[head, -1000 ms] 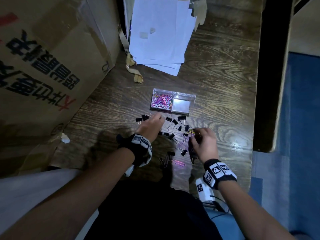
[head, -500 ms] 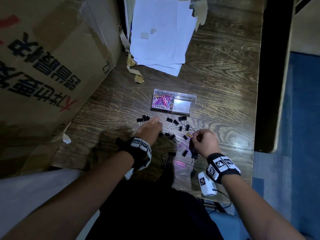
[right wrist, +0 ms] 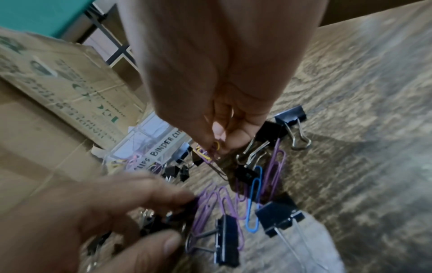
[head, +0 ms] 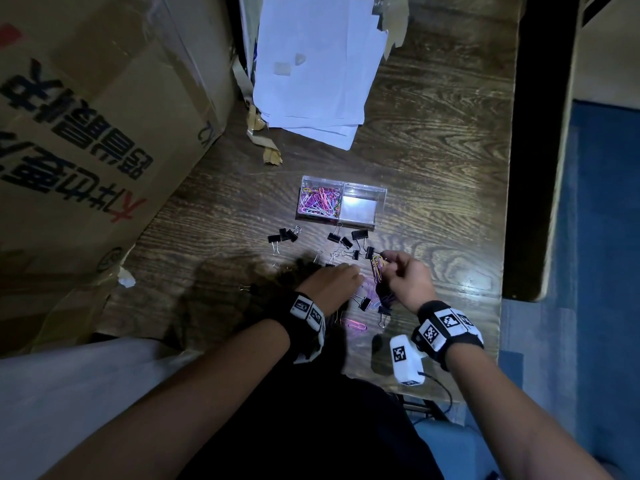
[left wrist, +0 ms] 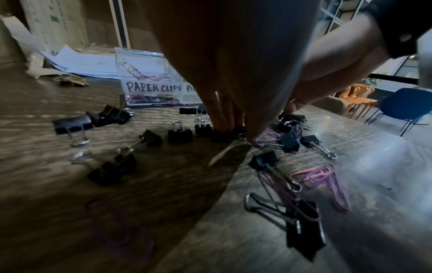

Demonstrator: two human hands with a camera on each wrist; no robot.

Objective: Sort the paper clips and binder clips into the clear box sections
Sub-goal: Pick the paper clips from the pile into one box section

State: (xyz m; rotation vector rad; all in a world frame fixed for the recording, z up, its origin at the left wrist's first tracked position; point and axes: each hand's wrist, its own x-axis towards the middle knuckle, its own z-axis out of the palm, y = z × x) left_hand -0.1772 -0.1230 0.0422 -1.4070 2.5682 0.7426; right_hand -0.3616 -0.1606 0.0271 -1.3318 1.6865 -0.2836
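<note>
Right hand pinches a few paper clips; left hand fingertips down on binder clips, grip unclear.

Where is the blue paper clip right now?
In the right wrist view, the blue paper clip lies flat on the wooden table, below the right hand, among purple paper clips and black binder clips.

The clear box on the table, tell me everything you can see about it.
The clear box is a small rectangular container of transparent plastic, open at the top, standing flat on the wooden table. A divider splits it in two. The left section, hand-labelled PAPER CLIPS, holds a heap of coloured paper clips; the right one, labelled BINDER CLIPS, looks empty. Black binder clips lie just in front. Neither hand touches it.
</note>
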